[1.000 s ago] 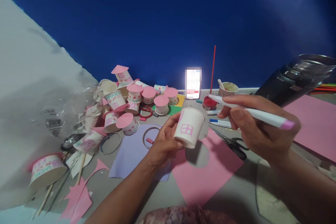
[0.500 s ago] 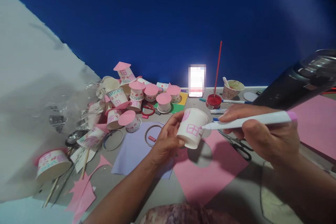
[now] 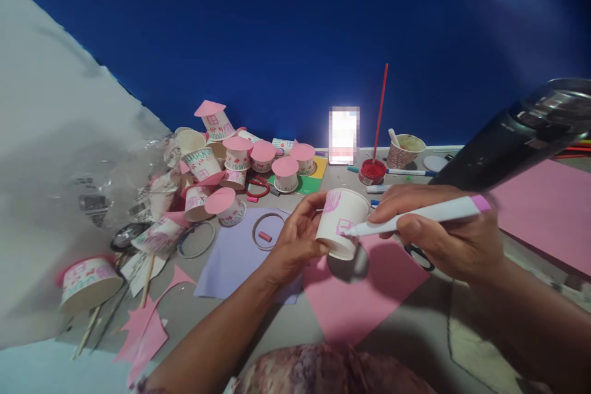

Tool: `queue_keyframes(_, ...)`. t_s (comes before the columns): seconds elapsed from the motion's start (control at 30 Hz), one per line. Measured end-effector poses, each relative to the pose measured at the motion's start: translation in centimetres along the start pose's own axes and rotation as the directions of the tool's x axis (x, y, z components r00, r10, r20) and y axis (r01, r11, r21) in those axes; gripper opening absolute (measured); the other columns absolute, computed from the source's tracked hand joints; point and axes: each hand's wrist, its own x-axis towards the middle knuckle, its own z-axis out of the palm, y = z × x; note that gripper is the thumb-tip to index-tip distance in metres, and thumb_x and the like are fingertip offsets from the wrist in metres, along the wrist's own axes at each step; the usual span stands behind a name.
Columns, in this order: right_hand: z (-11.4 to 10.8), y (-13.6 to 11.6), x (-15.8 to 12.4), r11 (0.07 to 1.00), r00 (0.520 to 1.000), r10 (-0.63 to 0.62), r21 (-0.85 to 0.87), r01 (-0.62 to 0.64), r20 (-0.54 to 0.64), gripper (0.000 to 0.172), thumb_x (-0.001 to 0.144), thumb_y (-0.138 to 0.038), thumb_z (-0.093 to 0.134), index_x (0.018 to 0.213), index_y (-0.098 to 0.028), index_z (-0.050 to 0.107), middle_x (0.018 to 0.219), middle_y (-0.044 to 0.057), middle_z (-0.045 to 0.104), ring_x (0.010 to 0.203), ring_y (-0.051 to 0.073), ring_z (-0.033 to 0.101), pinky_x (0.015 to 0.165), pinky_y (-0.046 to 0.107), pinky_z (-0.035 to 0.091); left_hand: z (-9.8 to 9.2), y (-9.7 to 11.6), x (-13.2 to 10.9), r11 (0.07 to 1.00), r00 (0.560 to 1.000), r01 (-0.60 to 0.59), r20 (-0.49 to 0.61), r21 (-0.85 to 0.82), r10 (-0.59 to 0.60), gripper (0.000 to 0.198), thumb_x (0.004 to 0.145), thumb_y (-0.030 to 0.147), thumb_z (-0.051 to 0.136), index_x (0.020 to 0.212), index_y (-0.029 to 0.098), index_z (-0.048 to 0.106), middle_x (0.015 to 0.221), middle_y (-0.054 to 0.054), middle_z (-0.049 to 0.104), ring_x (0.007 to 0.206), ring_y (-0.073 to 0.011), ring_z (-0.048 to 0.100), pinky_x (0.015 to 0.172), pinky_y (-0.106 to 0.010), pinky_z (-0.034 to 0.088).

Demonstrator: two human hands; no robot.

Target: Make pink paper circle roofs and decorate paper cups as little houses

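Note:
A white paper cup (image 3: pixel 333 229) is tilted in my left hand (image 3: pixel 298 237), whose fingers and thumb close round its left side. Pink-purple marker lines on it form a small window and a striped patch near the top. My right hand (image 3: pixel 443 237) grips a white marker (image 3: pixel 427 214) with a pink-purple end, and its tip rests at the window drawing. Beneath the cup lies a pink paper sheet (image 3: pixel 369 308) with a round hole. Black-handled scissors (image 3: pixel 421 257) are partly hidden behind my right hand.
Several decorated cups with pink paper roofs (image 3: pixel 285 167) crowd the left. A lilac sheet (image 3: pixel 221 258) bears a tape ring (image 3: pixel 253 234). Behind stand a lit phone (image 3: pixel 344 135), a red paint pot (image 3: pixel 372 172) and a patterned cup (image 3: pixel 401 152). A dark bottle (image 3: pixel 498 141) leans in at right.
The marker tip has moved left and slightly down, from the window's right edge onto the window. My right hand shifted left with it, and the cup turned slightly in my left hand.

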Motion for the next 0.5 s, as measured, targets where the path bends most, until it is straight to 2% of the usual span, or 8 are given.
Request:
queue_keyframes(0.17, 0.01, 0.12, -0.13, 1.0, 1.0, 0.014, -0.005, -0.014, -0.008, 0.014, 0.096, -0.021, 0.066, 0.102, -0.023, 0.079, 0.08, 0.002, 0.077, 0.066, 0.014, 0.068, 0.057, 0.026, 0.054, -0.03, 0.06, 0.06, 1.0, 1.0, 0.009, 0.01, -0.002, -0.009, 0.073, 0.054, 0.015, 0.088, 0.123, 0.025, 0.069, 0.116, -0.005, 0.069, 0.096, -0.0214, 0.065, 0.076, -0.028, 0.051)
queue_keyframes(0.5, -0.49, -0.06, -0.06, 0.999, 1.0, 0.026, -0.037, -0.025, 0.014, 0.014, 0.097, -0.02, 0.065, 0.1, -0.024, 0.078, 0.081, 0.001, 0.077, 0.068, 0.014, 0.07, 0.056, 0.025, 0.054, -0.16, -0.03, -0.23, 0.998, 0.997, 0.05, -0.06, -0.049, -0.053, 0.078, 0.05, 0.014, 0.086, 0.124, 0.025, 0.067, 0.123, -0.005, 0.068, 0.096, -0.0202, 0.065, 0.081, -0.029, 0.049)
